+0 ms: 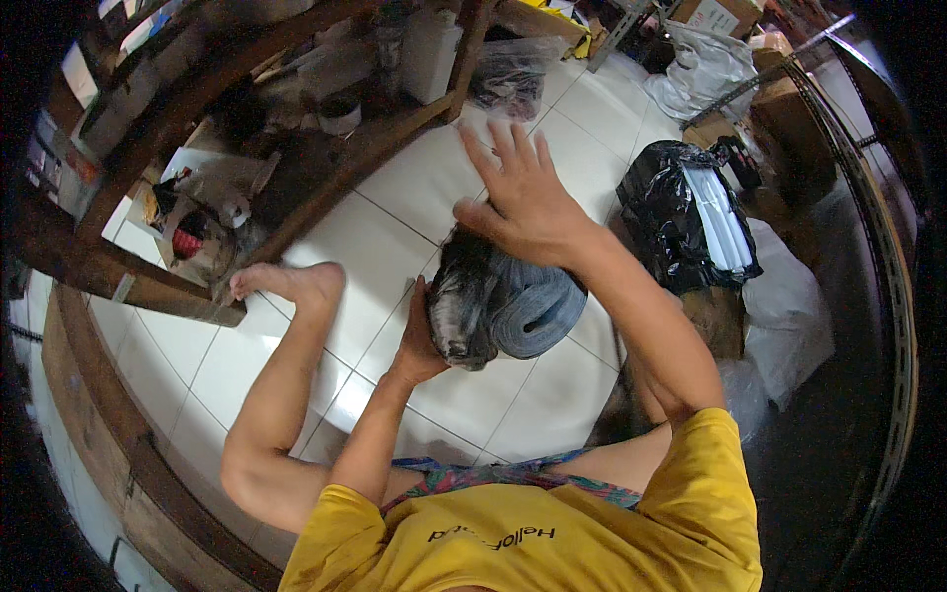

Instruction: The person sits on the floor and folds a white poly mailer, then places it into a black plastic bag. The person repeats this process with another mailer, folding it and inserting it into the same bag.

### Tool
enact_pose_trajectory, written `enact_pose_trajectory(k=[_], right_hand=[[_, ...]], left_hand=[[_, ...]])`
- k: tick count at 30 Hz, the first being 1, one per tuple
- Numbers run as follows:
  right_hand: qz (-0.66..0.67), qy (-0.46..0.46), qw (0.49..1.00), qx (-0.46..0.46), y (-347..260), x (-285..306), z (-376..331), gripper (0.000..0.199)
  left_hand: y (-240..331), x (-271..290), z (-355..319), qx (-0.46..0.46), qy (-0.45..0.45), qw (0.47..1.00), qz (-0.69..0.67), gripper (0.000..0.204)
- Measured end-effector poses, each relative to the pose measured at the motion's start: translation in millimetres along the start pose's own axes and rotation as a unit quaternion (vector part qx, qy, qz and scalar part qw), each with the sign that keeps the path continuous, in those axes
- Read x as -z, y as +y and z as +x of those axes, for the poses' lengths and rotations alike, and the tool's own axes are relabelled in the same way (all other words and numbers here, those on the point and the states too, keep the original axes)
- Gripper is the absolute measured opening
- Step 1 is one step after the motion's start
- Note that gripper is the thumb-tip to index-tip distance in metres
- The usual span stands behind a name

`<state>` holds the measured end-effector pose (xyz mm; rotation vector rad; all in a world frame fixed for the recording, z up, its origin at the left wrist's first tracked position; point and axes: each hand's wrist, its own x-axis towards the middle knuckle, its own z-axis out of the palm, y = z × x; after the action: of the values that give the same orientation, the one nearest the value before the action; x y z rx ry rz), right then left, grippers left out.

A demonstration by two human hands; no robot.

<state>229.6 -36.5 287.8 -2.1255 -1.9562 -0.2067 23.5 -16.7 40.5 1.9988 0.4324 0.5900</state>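
Crumpled black plastic bundle [464,311], glossy, grey-blue roll [536,304] (coiled end showing) against it, both over white tiles [557,400]

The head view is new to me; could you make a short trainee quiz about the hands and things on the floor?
1. Either/or: is the right hand open or clenched?

2. Multiple choice: what colour is the coiled roll in front of the person?
A) yellow
B) grey-blue
C) red

3. Fill in the blank: the black plastic bag with pale contents lies to the person's ____ of the roll.

Key:
1. Open, with its fingers spread.
2. B.
3. Right.
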Motion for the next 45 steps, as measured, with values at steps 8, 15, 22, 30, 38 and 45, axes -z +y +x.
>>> enact_pose_trajectory(k=[8,15,22,30,38,45], right_hand=[[0.051,-0.029,0.991,0.117,-75.6,57.1,-40.8,0.114],[0.073,0.040,0.993,0.078,-54.8,69.3,-40.5,0.108],[0.012,0.000,1.000,0.011,0.6,14.7,-0.1,0.093],[0.016,0.017,0.999,0.043,-5.6,10.3,29.4,0.092],[0.018,0.041,0.996,0.079,-13.7,25.1,54.9,0.081],[0.067,0.121,0.986,0.089,-7.6,54.1,46.4,0.086]], left_hand=[[22.2,26.4,15.9,0.099,-0.082,0.963,-0.238,0.130],[-44.9,-7.4,-7.5,0.076,-0.025,0.969,-0.235,0.147],[-3.0,13.3,9.2,0.012,-0.025,0.998,-0.061,0.153],[12.4,17.3,14.2,0.090,-0.034,0.995,-0.028,0.149],[9.9,14.9,23.7,-0.063,-0.019,0.988,0.142,0.134],[2.9,16.4,29.6,-0.116,0.010,0.972,0.204,0.129]])
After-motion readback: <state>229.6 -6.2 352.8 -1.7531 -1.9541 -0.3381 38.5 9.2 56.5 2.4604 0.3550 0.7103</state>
